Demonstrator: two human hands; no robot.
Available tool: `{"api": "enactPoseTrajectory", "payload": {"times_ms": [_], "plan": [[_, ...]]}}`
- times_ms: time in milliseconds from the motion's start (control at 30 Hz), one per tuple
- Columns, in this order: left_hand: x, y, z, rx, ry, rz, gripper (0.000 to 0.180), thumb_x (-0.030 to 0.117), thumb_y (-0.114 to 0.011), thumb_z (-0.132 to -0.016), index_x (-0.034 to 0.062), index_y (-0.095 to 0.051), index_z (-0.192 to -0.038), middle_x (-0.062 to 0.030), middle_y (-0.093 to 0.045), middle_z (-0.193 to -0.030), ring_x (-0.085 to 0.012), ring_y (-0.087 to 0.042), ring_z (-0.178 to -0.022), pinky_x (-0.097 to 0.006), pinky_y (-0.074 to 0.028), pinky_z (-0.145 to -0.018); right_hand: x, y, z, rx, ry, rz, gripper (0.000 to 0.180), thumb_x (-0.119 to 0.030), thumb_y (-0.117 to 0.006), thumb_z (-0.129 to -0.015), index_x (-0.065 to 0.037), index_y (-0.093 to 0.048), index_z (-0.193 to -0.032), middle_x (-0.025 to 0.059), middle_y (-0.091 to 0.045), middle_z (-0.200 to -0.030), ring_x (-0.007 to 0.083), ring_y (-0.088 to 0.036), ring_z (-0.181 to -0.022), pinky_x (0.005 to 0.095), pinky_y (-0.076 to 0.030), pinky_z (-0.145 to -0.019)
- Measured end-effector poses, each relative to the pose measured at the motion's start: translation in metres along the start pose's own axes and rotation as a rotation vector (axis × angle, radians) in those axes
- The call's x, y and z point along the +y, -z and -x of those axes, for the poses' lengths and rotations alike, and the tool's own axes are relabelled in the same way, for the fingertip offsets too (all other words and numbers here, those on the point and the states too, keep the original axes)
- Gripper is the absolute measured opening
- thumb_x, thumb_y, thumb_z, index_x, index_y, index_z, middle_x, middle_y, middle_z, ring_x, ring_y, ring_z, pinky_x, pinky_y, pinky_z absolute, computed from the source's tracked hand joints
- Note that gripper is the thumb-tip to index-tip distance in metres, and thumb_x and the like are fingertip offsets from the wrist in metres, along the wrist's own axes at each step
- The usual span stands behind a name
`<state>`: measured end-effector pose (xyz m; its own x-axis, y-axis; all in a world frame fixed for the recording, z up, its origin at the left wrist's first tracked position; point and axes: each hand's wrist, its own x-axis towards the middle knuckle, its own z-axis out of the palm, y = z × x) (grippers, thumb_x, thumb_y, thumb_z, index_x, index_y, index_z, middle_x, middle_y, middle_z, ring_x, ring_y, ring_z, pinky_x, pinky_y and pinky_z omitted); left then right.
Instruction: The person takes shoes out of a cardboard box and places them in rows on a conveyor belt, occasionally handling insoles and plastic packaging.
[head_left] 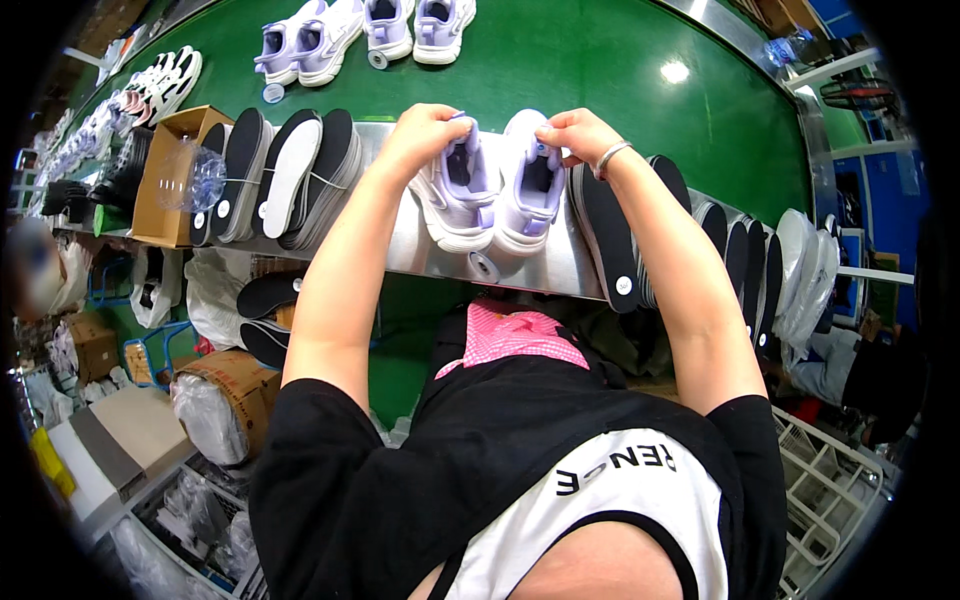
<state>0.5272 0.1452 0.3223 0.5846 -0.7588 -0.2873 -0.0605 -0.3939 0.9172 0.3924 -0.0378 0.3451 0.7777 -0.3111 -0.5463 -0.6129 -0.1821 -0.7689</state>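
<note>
Fingers (456,128) of the left hand (427,138) and right hand (583,135) pinched the tongues (542,150) of lavender-white shoes (509,208) — these seemed light, soft, the heels (485,216) probably firmer holds.

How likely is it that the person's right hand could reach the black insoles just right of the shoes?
Probably yes: the black insoles lie close to the right hand with nothing visible blocking them, though its fingers would likely need to release the lavender shoe first.
</note>
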Motion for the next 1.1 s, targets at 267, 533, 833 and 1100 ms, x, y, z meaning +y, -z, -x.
{"api": "enactPoseTrajectory", "payload": {"times_ms": [267, 533, 833, 1100], "plan": [[0.017, -0.008, -0.008, -0.021, -0.336, -0.314, 0.03, 0.026, -0.054, -0.071, -0.0014, -0.059, -0.083, -0.0137, -0.06, -0.075, -0.0183, -0.057, -0.069, -0.03, -0.043, -0.063, 0.02, 0.01, -0.003, 0.003, 0.119, -0.015, 0.017, -0.02, -0.058, -0.072, -0.004, -0.061, -0.078, 0.0046, -0.058, -0.074, 0.0128, -0.055, -0.063, 0.0288, -0.046, -0.052], [-0.059, -0.06, 0.115, 0.561, -0.787, -0.825, 0.046, 0.02, -0.056, -0.073, -0.0016, -0.043, -0.112, -0.0241, -0.044, -0.106, -0.033, -0.046, -0.091, -0.039, -0.033, -0.083, 0.045, -0.088, 0.041, 0.487, 0.511, 0.312, 0.023, -0.017, -0.056, -0.061, -0.004, -0.053, -0.08, 0.0127, -0.053, -0.088, 0.0289, -0.048, -0.09, 0.04, -0.042, -0.071], [-0.001, -0.085, 0.085, 0.071, -0.194, -0.549, 0.068, 0.034, -0.067, -0.064, -0.0057, -0.039, -0.112, -0.0211, -0.047, -0.103, -0.0302, -0.046, -0.093, -0.037, -0.038, -0.077, 0.094, -0.086, 0.052, 0.611, 0.895, 0.108, 0.038, -0.016, -0.056, -0.061, -0.003, -0.047, -0.095, 0.0175, -0.045, -0.092, 0.0326, -0.044, -0.087, 0.0386, -0.037, -0.077], [-0.001, -0.083, 0.091, 0.166, -0.177, -0.935, 0.074, 0.036, -0.065, -0.062, 0.0002, -0.032, -0.117, -0.0224, -0.04, -0.11, -0.0374, -0.041, -0.099, -0.041, -0.036, -0.082, 0.094, -0.095, 0.089, 0.382, 0.519, -0.184, 0.05, -0.016, -0.052, -0.074, -0.003, -0.035, -0.119, 0.0173, -0.035, -0.118, 0.0277, -0.039, -0.108, 0.034, -0.033, -0.09]]}}
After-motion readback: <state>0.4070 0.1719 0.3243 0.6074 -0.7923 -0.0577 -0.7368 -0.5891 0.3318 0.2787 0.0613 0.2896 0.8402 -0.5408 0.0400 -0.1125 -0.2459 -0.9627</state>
